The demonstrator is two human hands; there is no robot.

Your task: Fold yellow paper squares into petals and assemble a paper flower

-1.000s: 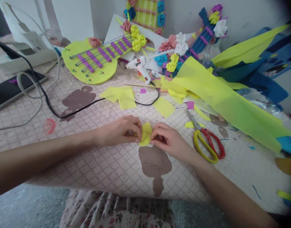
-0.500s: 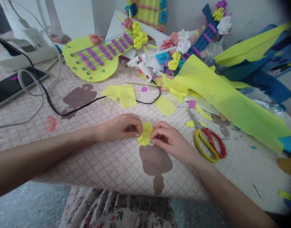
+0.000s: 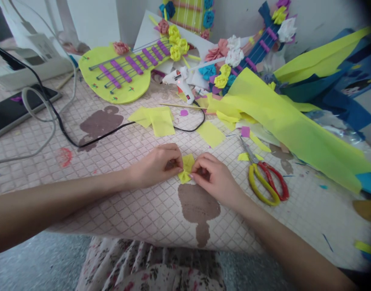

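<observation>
Between my two hands is a small piece of yellow crepe paper (image 3: pixel 187 163), creased and gathered toward its near edge. My left hand (image 3: pixel 162 163) pinches its left side with thumb and fingertips. On its right side, my right hand (image 3: pixel 214 176) pinches the paper the same way. Both hands rest low over the quilted tablecloth (image 3: pixel 137 214). Beyond them lie cut yellow paper squares (image 3: pixel 162 122) and one separate yellow square (image 3: pixel 211 134). Scissors (image 3: pixel 265 178) with one yellow and one red handle lie right of my right hand, blades partly spread.
A white glue gun (image 3: pixel 181 83) stands behind, its black cord (image 3: pixel 112 131) crossing the table. Also at the back are a yellow paper guitar (image 3: pixel 118 76) and a blue one (image 3: pixel 258 48). A long yellow crepe sheet (image 3: pixel 288 129) covers the right side. A phone (image 3: pixel 22 109) lies left.
My fingertips have drawn closer together, and the yellow paper is more bunched at its near edge. The things around it stay in place.
</observation>
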